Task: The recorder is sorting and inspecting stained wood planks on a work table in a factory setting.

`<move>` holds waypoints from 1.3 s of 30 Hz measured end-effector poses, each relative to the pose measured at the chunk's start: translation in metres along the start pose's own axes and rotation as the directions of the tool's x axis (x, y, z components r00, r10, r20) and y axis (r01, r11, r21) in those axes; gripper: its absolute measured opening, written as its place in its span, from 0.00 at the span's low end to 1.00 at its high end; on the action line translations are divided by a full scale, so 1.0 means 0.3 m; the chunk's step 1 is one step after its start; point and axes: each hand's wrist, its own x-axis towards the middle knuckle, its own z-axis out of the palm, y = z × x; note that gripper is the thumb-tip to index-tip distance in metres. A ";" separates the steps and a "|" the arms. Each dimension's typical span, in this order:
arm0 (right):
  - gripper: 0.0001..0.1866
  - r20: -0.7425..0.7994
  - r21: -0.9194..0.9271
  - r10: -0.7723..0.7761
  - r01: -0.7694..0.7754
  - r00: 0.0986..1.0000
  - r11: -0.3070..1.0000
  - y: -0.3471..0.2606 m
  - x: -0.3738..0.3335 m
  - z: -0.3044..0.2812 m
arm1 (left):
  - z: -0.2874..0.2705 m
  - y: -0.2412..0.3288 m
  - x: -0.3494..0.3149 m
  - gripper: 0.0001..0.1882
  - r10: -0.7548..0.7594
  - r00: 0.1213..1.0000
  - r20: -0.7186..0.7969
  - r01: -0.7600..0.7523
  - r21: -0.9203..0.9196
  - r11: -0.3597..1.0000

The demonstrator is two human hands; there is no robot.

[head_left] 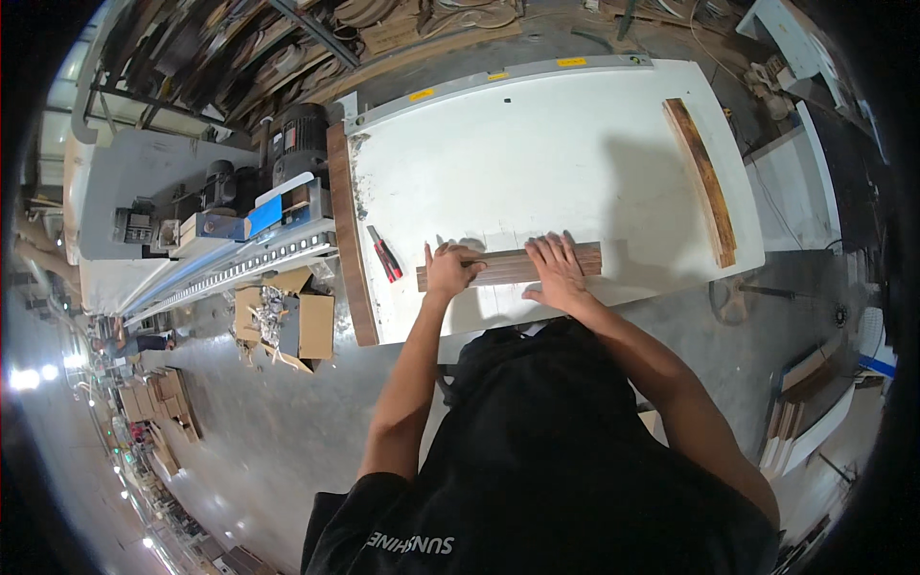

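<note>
Near the bench's (517, 172) front edge lies the wood strip (506, 269); left hand (450, 269) half-curled over it, grip unclear; right hand (559, 272) open, spread across it; best press evenly.

Centre: two bare hands (561, 272), one striped brown wooden strip (508, 269), one red-and-black knife (386, 261), one white rectangular desk (479, 172). Right: one brown wooden bar (701, 182). Top: three yellow labels (571, 61). Left: one open cardboard box (316, 327).

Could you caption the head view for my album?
Left hand and right hand on a brown wooden strip atop a white table.
</note>
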 end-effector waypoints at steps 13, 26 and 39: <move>0.41 -0.019 -0.112 -0.010 0.008 1.000 0.994 0.036 -0.002 0.091 | 0.002 -0.061 0.019 0.21 -0.110 0.965 0.239 0.110 0.013 0.994; 0.40 0.020 -0.115 0.002 0.000 1.000 0.993 0.019 0.007 0.083 | 0.129 0.122 0.007 0.36 -0.027 0.984 0.178 0.009 0.101 0.995; 0.48 -0.014 -0.109 0.095 -0.096 0.995 0.989 0.037 -0.045 0.052 | -0.080 -0.321 -0.126 0.39 -0.126 0.991 0.039 0.126 0.000 0.992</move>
